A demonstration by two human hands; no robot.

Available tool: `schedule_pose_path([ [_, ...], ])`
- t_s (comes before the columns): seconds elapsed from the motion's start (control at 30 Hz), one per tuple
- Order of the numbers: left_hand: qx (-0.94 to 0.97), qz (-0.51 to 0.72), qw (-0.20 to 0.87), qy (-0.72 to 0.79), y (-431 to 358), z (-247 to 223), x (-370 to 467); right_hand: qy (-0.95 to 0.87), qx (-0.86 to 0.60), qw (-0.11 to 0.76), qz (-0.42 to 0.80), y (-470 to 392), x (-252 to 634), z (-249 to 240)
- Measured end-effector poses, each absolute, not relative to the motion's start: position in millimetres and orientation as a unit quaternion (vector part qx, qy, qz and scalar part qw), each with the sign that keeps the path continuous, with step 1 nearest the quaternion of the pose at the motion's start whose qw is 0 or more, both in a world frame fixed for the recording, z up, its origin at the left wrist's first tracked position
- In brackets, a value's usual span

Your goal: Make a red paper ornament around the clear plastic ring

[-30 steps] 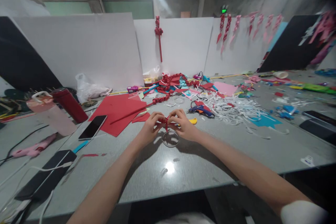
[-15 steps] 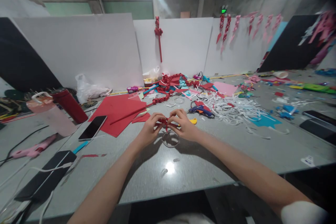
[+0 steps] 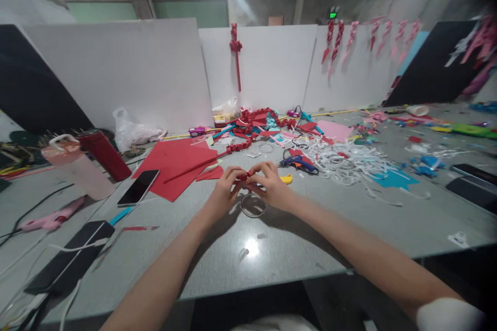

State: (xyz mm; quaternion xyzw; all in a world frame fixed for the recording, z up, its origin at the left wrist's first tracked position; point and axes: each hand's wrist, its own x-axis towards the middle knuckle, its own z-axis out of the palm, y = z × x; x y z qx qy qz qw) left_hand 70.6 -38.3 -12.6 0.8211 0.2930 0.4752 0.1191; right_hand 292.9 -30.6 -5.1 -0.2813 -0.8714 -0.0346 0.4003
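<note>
Between my two hands is a small piece of folded red paper [image 3: 243, 176], pinched by the fingertips on both sides. My left hand [image 3: 225, 189] grips its left end, and my right hand [image 3: 271, 184] grips its right end. Fingers cover much of the paper. Just below them a round clear ring or roll [image 3: 253, 206] rests on the grey table [image 3: 217, 269]. A yellow tool [image 3: 286, 179] lies partly hidden behind my right hand. Red sheets [image 3: 174, 163] lie to the left, beyond my left hand.
A blue glue gun [image 3: 298, 163] lies beside white paper strips [image 3: 341, 160]. At the left are a phone [image 3: 139, 187], a black power bank [image 3: 72, 256], a pink glue gun [image 3: 54, 217], a pink bottle [image 3: 79, 170] and a red flask [image 3: 104, 155]. White boards [image 3: 264, 72] stand behind.
The red paper between my fingers has turned and looks more compact, with less of its lower point showing. My fingertips have shifted slightly around it.
</note>
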Motion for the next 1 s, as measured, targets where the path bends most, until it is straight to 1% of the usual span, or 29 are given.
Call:
schedule_pose_path([
  [0.17, 0.825, 0.472, 0.134, 0.279, -42, -10, 72, -0.870, -0.282, 0.404, -0.028, -25, 298, -3],
  [0.33, 0.819, 0.474, 0.179, 0.270, -46, -7, 75, -0.874, -0.272, 0.404, -0.011, -23, 303, 1],
  [0.57, 0.787, 0.491, 0.259, 0.269, -42, -9, 74, -0.904, -0.208, 0.367, 0.073, -24, 320, 25],
  [0.73, 0.787, 0.476, 0.290, 0.264, -44, -7, 73, -0.910, -0.202, 0.354, 0.080, -19, 324, 28],
  [1.0, 0.794, 0.449, 0.320, 0.254, -55, 3, 74, -0.905, -0.194, 0.368, 0.091, -18, 322, 25],
])
